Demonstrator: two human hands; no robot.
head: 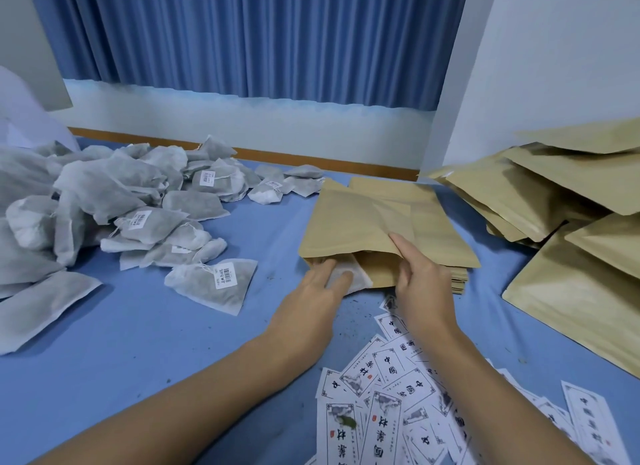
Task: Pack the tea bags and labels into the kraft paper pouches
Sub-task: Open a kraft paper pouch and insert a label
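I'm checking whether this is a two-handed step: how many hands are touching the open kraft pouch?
2. The left hand pushes a tea bag into the pouch mouth; the right hand holds the mouth open.

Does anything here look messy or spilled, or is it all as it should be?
Dark crumbs, likely loose tea, speckle the blue table near the open pouch, and a greenish smudge marks one label. The labels lie in a loose scatter.
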